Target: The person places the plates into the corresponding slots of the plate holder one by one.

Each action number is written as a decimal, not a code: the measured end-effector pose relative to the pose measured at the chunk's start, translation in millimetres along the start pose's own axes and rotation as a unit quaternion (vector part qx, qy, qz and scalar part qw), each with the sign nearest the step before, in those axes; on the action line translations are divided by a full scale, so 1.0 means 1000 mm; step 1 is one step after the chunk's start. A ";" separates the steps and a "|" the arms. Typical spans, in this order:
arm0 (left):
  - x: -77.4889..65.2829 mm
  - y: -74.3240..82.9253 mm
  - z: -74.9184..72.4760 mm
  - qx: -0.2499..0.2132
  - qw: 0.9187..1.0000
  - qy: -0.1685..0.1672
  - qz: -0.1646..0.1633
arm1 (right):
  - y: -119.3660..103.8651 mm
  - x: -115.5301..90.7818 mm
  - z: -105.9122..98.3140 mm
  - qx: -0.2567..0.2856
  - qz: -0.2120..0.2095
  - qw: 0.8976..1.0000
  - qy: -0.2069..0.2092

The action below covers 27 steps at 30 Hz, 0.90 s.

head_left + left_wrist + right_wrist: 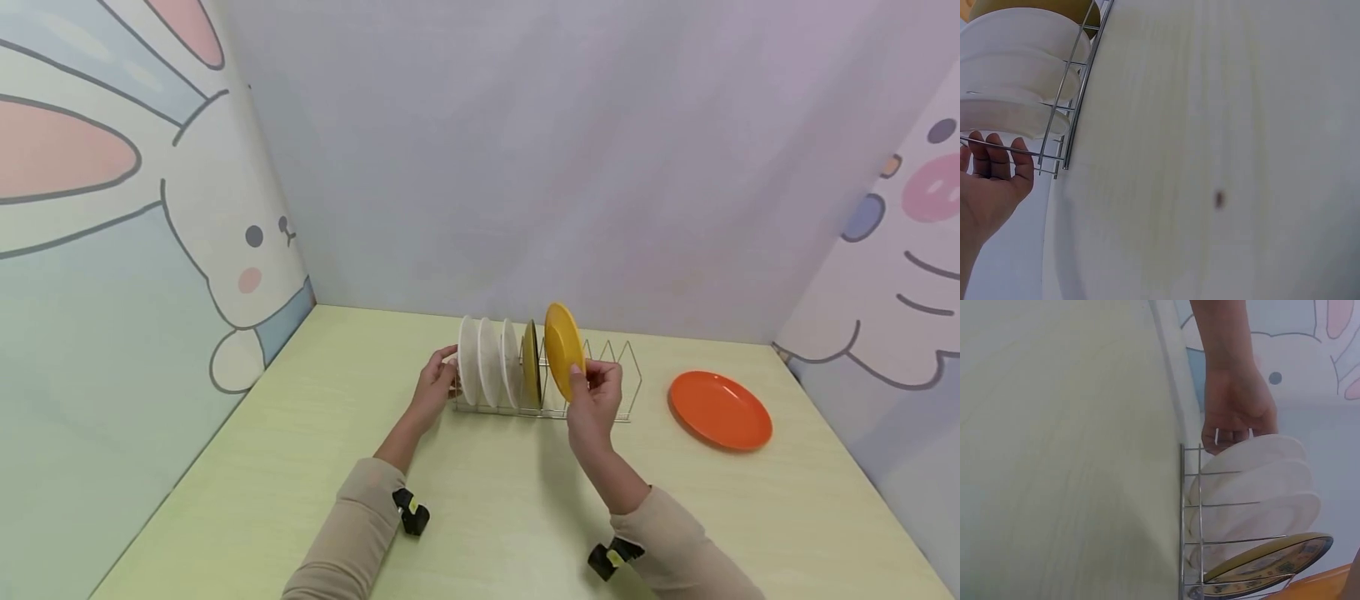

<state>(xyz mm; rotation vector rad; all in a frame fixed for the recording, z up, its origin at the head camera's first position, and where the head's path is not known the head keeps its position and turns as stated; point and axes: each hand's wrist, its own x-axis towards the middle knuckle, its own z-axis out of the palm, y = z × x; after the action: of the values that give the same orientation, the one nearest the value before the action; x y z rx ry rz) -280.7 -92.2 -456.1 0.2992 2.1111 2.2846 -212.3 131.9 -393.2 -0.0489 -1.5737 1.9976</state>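
A wire dish rack [615,419] stands on the table, holding three white plates [489,362] upright at its left. Right of them leans a mustard-backed plate [531,367]; its patterned face shows in the right wrist view. My right hand [596,404] pinches a yellow plate [562,346] by its near edge, thumb on the face that is toward me. That plate stands tilted at the rack's middle slots; whether it touches the wires is hidden. At the rack's left end, my left hand [997,181] curls its fingers over the end wire, beside the outermost white plate.
An orange-red plate [720,410] lies flat on the table [495,517] to the right of the rack. Behind the rack rises a pale backdrop [525,167]. Cartoon-printed side panels [225,208] flank the table. The rack's right slots hold no plates.
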 end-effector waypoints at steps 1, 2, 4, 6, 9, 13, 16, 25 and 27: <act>0.000 0.000 0.000 0.003 1.000 -0.001 0.002 | 0.004 0.000 0.001 -0.007 -0.001 1.000 -0.002; 0.000 0.001 0.001 0.006 1.000 -0.001 0.004 | 0.008 0.000 0.002 -0.014 -0.003 1.000 -0.005; 0.000 0.002 0.001 0.016 1.000 -0.002 0.008 | 0.015 0.000 0.003 -0.027 -0.002 1.000 -0.013; 0.000 0.002 0.001 0.022 1.000 -0.004 0.010 | 0.021 -0.001 0.003 -0.038 0.002 0.999 -0.017; -0.001 0.003 0.000 0.032 0.999 -0.010 0.011 | 0.030 -0.002 0.002 -0.055 0.011 0.998 -0.021; 0.000 0.004 0.000 0.037 0.999 -0.023 0.011 | 0.040 -0.001 0.000 -0.070 0.020 0.997 -0.023; 0.001 0.003 0.000 0.038 0.999 -0.030 0.008 | 0.044 0.001 -0.002 -0.080 0.026 0.996 -0.025; -0.001 0.002 -0.001 0.037 0.999 -0.032 0.009 | 0.046 0.004 -0.003 -0.117 0.064 0.989 -0.065; -0.001 0.001 -0.002 0.034 0.999 -0.032 0.013 | 0.045 0.004 -0.004 -0.118 0.073 0.988 -0.074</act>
<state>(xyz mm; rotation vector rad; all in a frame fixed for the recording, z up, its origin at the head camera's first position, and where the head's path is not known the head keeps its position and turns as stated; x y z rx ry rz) -279.8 -94.7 -455.5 0.3980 2.1699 2.1886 -232.7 131.4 -433.8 -0.1137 -1.9464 1.9505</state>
